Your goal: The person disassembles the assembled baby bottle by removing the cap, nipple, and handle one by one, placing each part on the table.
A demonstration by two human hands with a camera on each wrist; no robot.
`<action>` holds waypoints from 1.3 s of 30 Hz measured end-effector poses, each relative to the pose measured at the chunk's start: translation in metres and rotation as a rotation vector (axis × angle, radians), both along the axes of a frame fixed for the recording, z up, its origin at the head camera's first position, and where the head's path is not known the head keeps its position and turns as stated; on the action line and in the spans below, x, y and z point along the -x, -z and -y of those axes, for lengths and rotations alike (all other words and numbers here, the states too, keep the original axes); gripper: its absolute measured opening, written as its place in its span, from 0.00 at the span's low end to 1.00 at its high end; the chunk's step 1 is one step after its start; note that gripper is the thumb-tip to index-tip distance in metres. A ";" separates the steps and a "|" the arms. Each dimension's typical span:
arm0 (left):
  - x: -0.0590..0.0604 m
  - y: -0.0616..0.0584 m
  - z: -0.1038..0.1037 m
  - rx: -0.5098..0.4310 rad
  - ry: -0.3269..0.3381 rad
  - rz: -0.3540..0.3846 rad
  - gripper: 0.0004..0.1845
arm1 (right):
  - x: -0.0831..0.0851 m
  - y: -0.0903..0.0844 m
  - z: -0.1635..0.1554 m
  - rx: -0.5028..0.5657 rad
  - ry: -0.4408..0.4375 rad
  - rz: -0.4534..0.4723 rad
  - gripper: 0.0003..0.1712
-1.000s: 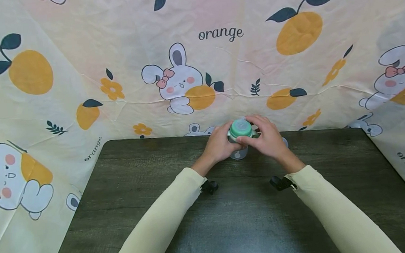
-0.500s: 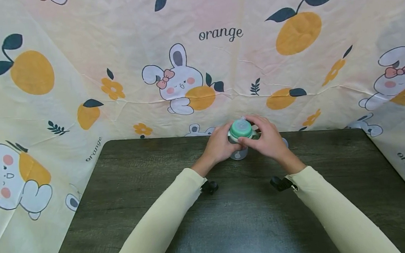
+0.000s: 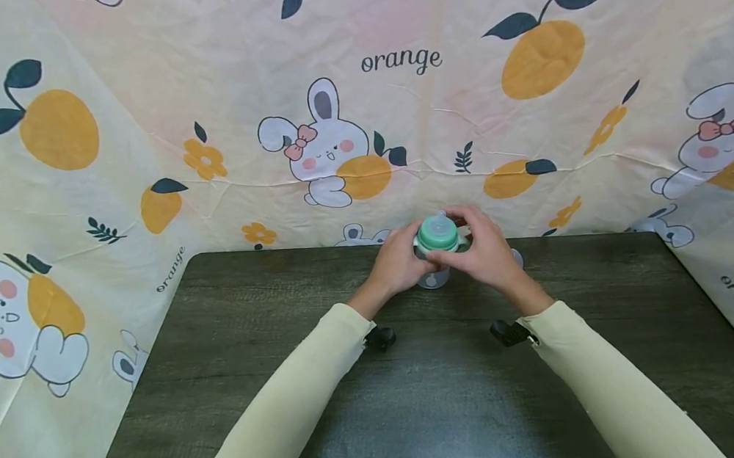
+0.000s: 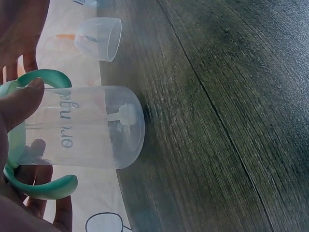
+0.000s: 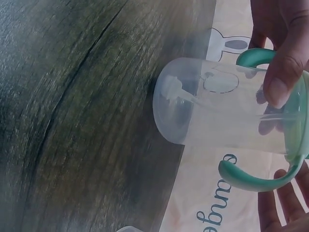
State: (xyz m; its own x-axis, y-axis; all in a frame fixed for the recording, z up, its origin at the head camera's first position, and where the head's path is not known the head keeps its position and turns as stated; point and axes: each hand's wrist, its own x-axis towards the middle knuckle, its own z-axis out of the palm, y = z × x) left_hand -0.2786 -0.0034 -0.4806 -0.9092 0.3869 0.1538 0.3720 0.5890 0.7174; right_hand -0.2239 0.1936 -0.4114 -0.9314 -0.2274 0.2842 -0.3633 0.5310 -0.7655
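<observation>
A clear sippy cup (image 3: pixel 434 280) with a green lid (image 3: pixel 438 232) is upright at the table's back edge, between both hands. My left hand (image 3: pixel 399 259) grips its left side just below the lid, the thumb across the front. My right hand (image 3: pixel 484 247) holds the other side, thumb bent round the front of the lid area and fingers behind. Two green handles (image 4: pixel 53 188) curve out from the cup's collar in the left wrist view. Through the clear wall shows a straw with a white weighted end (image 5: pixel 172 88). A translucent dome cap (image 4: pixel 99 38) sits beyond the cup.
The dark wood-grain table (image 3: pixel 436 399) runs under both forearms. Behind it and round its sides hangs a cream cloth (image 3: pixel 225 66) printed with rabbits and oranges. In the head view, the dome cap (image 3: pixel 517 257) is partly hidden by the right hand.
The right thumb shifts very slightly along the front of the lid. Cup, left hand and forearms stay where they were.
</observation>
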 end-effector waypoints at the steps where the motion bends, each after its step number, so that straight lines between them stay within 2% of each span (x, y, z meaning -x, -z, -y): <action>1: -0.002 -0.004 0.000 0.006 0.000 0.004 0.47 | 0.000 0.000 0.000 -0.001 0.009 -0.001 0.45; 3: -0.002 -0.004 0.000 0.015 -0.002 -0.007 0.47 | 0.000 0.001 0.001 -0.002 0.024 -0.006 0.44; 5: -0.006 -0.012 0.000 0.029 -0.003 -0.005 0.46 | 0.000 0.001 0.002 -0.001 0.032 -0.011 0.42; 6: -0.006 -0.011 0.000 0.032 -0.008 -0.024 0.45 | 0.000 0.001 0.002 -0.004 0.034 -0.013 0.41; 8: -0.010 -0.018 0.000 0.029 -0.003 -0.008 0.43 | 0.000 0.001 0.002 -0.005 0.033 -0.018 0.39; 9: -0.015 -0.027 0.000 0.036 -0.004 0.002 0.43 | 0.000 0.001 0.003 -0.005 0.032 -0.019 0.38; 11: -0.018 -0.030 0.000 0.030 -0.005 0.004 0.42 | 0.000 0.001 0.003 -0.007 0.029 -0.022 0.37; 13: -0.017 -0.029 0.000 0.033 -0.007 0.005 0.42 | -0.001 0.001 0.003 -0.006 0.028 -0.022 0.37; 16: -0.011 -0.017 -0.001 0.046 -0.016 -0.019 0.43 | -0.001 0.001 0.004 -0.003 0.024 -0.022 0.36; 21: 0.000 0.002 -0.003 0.031 -0.020 -0.008 0.47 | -0.002 0.002 0.003 0.000 0.016 -0.020 0.35; 24: 0.002 0.006 -0.003 0.007 -0.016 -0.006 0.48 | -0.002 0.003 0.002 -0.002 0.011 -0.017 0.35; 27: 0.000 0.003 -0.002 0.011 -0.012 -0.013 0.48 | -0.001 0.002 0.002 -0.006 0.011 -0.008 0.35; 33: -0.007 -0.012 0.000 0.042 -0.008 -0.022 0.45 | 0.000 0.002 0.002 0.001 0.007 -0.002 0.35; 37: -0.017 -0.033 0.002 0.033 0.011 0.014 0.44 | 0.000 0.001 0.002 0.013 -0.002 -0.001 0.34; 38: -0.018 -0.034 0.003 0.031 0.013 0.014 0.44 | 0.000 0.000 0.002 0.016 -0.005 0.001 0.34; 39: -0.014 -0.026 0.002 0.023 0.016 -0.002 0.45 | 0.000 0.000 0.002 0.017 -0.005 0.001 0.34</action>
